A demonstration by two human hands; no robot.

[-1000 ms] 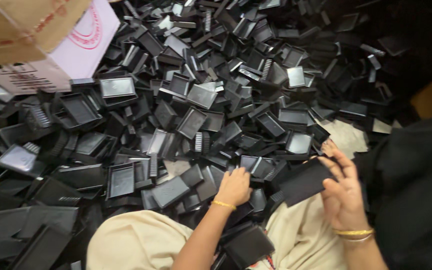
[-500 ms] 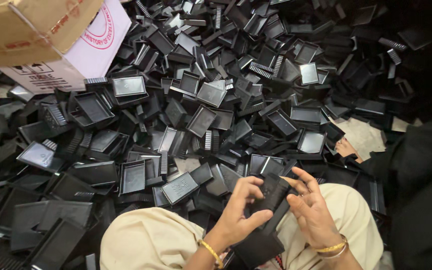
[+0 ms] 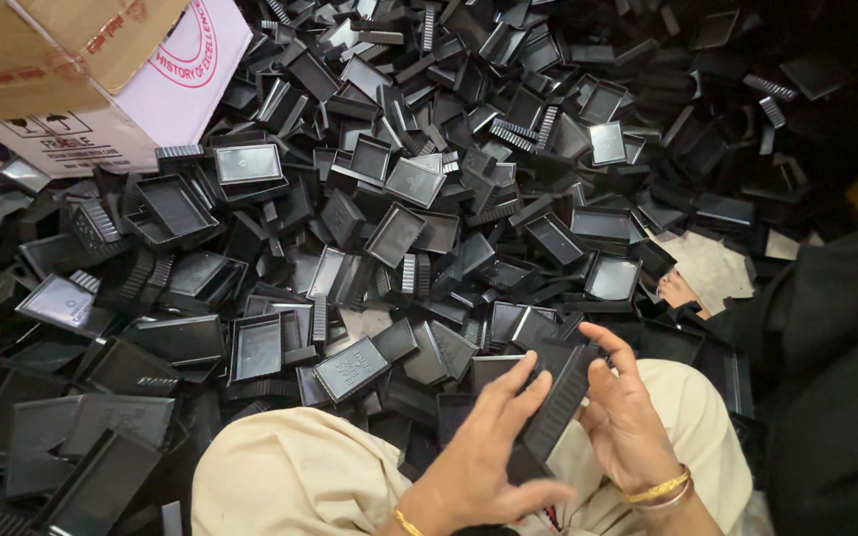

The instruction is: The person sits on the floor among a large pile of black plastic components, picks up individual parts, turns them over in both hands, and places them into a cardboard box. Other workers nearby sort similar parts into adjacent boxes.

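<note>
Head view, looking down at my lap: I hold a stack of flat black plastic tray-like parts (image 3: pixel 555 397) between both hands, tilted on edge so one ribbed long side faces up. My left hand (image 3: pixel 484 457) is closed around the lower near side, fingers spread along the face and thumb underneath. My right hand (image 3: pixel 633 422) presses its palm and curled fingers against the far side, with gold bangles (image 3: pixel 659 488) at that wrist. So both hands are gripping the same stack, just above my knees in their pale beige cloth (image 3: pixel 300 476).

Beyond my fingertips lies a deep heap of loose black rectangular plastic trays (image 3: pixel 389 228), some face up, some on edge, some nested. Far up and to the left of my grip sits a brown and white cardboard carton (image 3: pixel 101 79). To the right of my right hand hangs dark black fabric (image 3: pixel 826 377), and past it a scrap of pale paper (image 3: pixel 712 268) shows between the trays.

To hold this well, I judge that the edges should sit flush before I squeeze: the left fingers steady the face while the right palm pushes the pieces square. Too light a hold and the thin parts could fan out and slide into the heap.
</note>
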